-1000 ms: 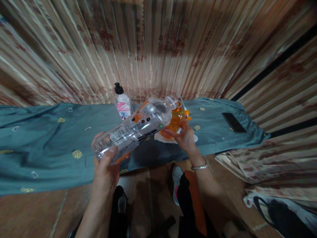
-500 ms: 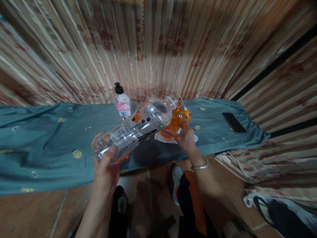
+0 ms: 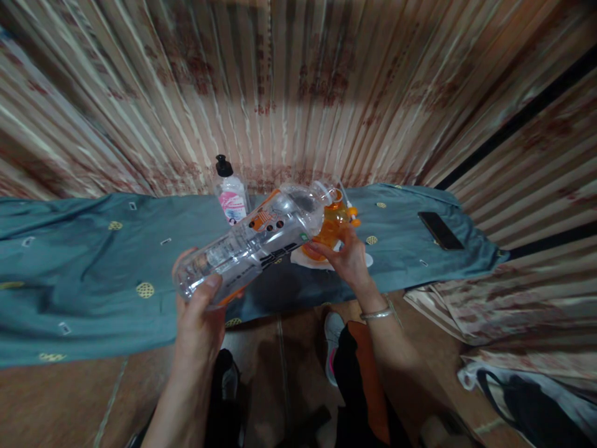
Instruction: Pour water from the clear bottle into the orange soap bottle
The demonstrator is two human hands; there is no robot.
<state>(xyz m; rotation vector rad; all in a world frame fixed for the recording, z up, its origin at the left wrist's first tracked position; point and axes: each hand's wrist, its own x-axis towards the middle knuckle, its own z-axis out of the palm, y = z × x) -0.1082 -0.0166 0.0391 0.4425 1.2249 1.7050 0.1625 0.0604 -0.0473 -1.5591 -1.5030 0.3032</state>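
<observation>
My left hand [image 3: 203, 311] is wrapped round the base of a large clear plastic bottle [image 3: 252, 239] with an orange and black label. The bottle is tilted, its neck up and to the right, over the top of a translucent orange container [image 3: 332, 227]. Whether the two mouths touch, I cannot tell. My right hand [image 3: 347, 255] grips the orange container's side, with some fingers hidden behind it. Orange and white small parts [image 3: 353, 216] hang at that container's right. Under it lies something pale [image 3: 312, 260], partly covered.
Behind the clear bottle stands a pump bottle [image 3: 232, 198] with a black top and pink label. A black phone [image 3: 441, 231] lies at the right on the green cloth [image 3: 93, 261]. Pleated curtains [image 3: 261, 93] hang behind, and a dark bag [image 3: 536, 404] is at lower right.
</observation>
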